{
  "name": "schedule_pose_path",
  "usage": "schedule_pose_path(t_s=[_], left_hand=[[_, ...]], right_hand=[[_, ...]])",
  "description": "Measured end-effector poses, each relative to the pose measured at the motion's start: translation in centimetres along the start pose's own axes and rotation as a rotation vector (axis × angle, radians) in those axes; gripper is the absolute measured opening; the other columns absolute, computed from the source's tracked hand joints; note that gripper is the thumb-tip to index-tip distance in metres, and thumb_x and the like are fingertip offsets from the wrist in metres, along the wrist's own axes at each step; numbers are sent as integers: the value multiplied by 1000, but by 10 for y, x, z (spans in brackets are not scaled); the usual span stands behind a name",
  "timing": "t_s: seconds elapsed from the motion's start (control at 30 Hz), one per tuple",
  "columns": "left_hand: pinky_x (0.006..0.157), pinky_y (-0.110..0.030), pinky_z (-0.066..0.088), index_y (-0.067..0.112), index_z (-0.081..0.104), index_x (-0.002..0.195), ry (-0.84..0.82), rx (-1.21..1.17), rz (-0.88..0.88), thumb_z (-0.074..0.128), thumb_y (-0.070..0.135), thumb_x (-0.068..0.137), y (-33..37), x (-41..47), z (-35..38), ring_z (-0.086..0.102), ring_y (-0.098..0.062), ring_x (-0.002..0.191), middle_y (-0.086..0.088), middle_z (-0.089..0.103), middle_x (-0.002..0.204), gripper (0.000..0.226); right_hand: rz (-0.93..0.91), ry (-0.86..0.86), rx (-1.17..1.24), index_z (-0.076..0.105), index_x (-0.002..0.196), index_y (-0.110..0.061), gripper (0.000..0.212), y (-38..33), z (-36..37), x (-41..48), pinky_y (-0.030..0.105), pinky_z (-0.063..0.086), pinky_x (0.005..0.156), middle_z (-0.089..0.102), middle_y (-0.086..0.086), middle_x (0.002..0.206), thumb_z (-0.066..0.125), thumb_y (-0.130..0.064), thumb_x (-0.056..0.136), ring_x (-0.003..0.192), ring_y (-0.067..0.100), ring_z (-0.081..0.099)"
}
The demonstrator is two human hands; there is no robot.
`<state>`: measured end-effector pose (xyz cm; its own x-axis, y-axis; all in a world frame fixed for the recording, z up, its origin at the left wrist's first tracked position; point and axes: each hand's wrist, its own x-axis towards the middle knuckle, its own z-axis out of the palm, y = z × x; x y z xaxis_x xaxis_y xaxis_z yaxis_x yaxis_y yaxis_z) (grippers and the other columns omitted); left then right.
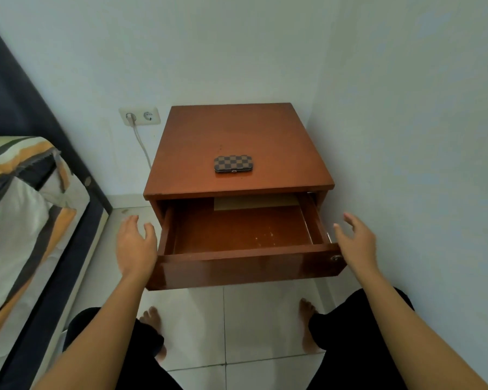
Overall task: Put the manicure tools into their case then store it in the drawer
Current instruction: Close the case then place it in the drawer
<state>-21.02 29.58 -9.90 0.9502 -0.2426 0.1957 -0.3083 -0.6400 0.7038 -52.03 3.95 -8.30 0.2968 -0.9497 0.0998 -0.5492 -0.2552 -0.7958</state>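
A brown checkered manicure case (pixel 233 163) lies closed on top of the wooden nightstand (pixel 279 142), near its front edge. Below it the drawer (pixel 245 267) is pulled out, and inside I see only a tan sheet of paper (pixel 255 202) at the back. My left hand (pixel 135 244) hovers at the drawer's left front corner with its fingers spread and nothing in it. My right hand (pixel 355 240) is at the drawer's right front corner, fingers apart, holding nothing. No loose manicure tools are visible.
A bed with a striped cover (pixel 20 220) and dark frame runs along the left. A wall socket (pixel 139 116) with a white cable plugged in sits left of the nightstand. White walls close in behind and on the right. My bare feet stand on pale floor tiles (pixel 237 333) under the drawer.
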Motion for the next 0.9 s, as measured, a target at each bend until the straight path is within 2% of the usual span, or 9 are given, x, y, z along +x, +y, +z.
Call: schedule_pose_path(t_s=[0.13,0.3,0.5,0.63,0.9], left_hand=[[113,-46,28,6,41,138,-198,171,256,40,38,96,36,45,26,33,-29,136,-15,42,144,52],[116,-40,8,14,26,147,-349,340,421,34,48,96,75,86,68,13,-23,145,-8,22,156,62],[116,-42,-1,22,10,150,-491,479,429,24,59,93,87,123,102,0,-20,146,-4,6,159,69],[116,-41,-4,24,10,150,-472,494,443,21,59,93,80,124,109,-2,-18,146,-2,3,159,67],[116,-39,-4,24,11,150,-462,467,444,22,57,94,76,122,107,-1,-17,146,-2,4,159,66]], right_hand=[[-243,-205,-186,46,133,-10,46,-45,20,45,35,34,107,50,9,139,56,-25,91,130,23,44],[-446,-422,-339,36,139,-19,51,-101,75,99,36,27,112,36,3,149,52,-32,92,141,17,25],[-603,-559,-401,36,138,-20,58,-155,151,146,39,37,108,35,0,147,57,-38,87,135,17,32],[-636,-678,-478,31,141,-23,66,-166,187,164,40,36,106,32,0,148,58,-45,84,135,20,30],[-636,-663,-418,39,137,-22,71,-155,181,138,37,41,97,44,4,128,64,-52,78,119,21,39]])
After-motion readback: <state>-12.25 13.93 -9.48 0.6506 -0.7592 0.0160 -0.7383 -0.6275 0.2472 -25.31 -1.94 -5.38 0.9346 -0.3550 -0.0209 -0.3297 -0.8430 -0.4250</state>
